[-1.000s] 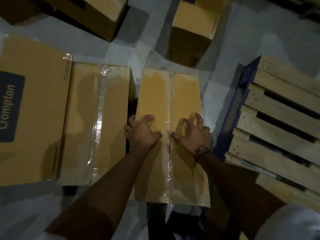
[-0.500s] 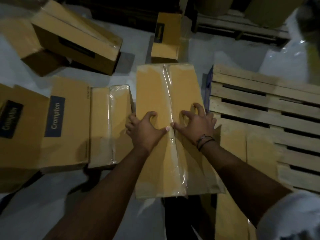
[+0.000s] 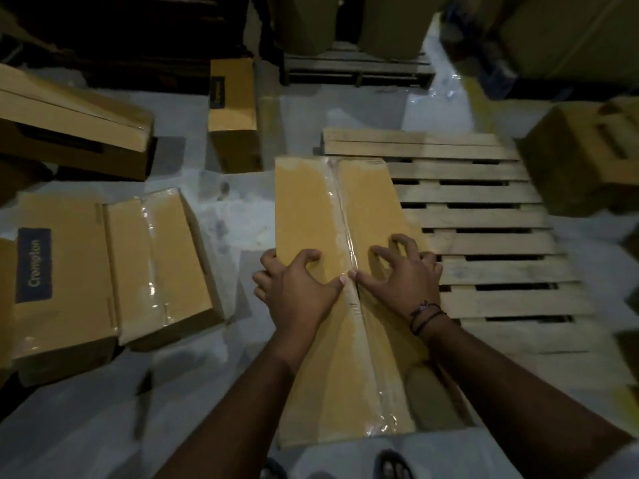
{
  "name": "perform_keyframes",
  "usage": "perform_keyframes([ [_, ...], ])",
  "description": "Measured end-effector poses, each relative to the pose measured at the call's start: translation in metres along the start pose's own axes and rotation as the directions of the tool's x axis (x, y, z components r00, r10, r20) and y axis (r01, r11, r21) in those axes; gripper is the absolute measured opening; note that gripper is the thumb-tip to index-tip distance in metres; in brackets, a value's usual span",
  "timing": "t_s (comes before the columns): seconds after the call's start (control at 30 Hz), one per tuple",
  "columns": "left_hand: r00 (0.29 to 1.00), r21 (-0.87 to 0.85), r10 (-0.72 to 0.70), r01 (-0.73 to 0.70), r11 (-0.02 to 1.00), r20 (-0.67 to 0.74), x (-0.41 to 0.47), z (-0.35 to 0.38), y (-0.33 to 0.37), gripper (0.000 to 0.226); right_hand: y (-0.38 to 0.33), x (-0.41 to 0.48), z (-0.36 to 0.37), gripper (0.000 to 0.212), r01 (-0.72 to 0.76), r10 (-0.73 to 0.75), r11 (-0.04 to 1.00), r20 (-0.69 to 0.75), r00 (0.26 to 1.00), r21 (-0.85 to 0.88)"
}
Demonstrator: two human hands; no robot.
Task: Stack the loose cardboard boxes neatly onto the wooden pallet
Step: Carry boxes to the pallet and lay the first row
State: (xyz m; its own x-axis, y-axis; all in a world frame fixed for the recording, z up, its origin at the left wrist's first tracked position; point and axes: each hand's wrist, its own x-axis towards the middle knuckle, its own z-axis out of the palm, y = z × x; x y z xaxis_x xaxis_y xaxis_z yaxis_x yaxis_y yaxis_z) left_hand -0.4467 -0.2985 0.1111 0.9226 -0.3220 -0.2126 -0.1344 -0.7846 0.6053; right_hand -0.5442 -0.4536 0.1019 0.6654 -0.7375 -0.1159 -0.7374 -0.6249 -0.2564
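Observation:
A long taped cardboard box is held up in front of me, its far right part over the left edge of the wooden pallet. My left hand grips the box's left edge, fingers curled round the side and thumb on the top by the tape seam. My right hand lies on the right half of the top with fingers curled onto the cardboard; whether they reach the right edge I cannot tell. The pallet's slats are bare.
Two loose boxes lie on the floor at left, a taped one beside a Crompton box. More boxes sit at the far left, far centre and right. Another pallet stands at the back.
The box has been lifted and carried to the right, from the floor beside the taped box toward the pallet. Both hands kept their hold on it.

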Motion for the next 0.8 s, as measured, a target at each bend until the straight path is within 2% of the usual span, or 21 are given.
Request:
perform_keyframes([
  [0.3,0.983,0.025,0.121,-0.126,0.992,0.135,-0.099,0.128,0.105,0.064,0.199,-0.034,-0.037,0.069,-0.139,0.14,0.99,-0.009,0.99,0.035],
  [0.6,0.981,0.035,0.06,-0.067,0.997,0.185,-0.195,0.247,0.21,0.067,0.389,-0.057,-0.061,0.066,-0.117,0.118,0.99,-0.011,0.993,0.085],
  [0.8,0.977,0.018,0.021,-0.025,1.0,0.212,-0.207,0.302,0.239,0.069,0.452,-0.037,-0.049,0.062,-0.102,0.104,0.99,-0.017,0.994,0.103],
])
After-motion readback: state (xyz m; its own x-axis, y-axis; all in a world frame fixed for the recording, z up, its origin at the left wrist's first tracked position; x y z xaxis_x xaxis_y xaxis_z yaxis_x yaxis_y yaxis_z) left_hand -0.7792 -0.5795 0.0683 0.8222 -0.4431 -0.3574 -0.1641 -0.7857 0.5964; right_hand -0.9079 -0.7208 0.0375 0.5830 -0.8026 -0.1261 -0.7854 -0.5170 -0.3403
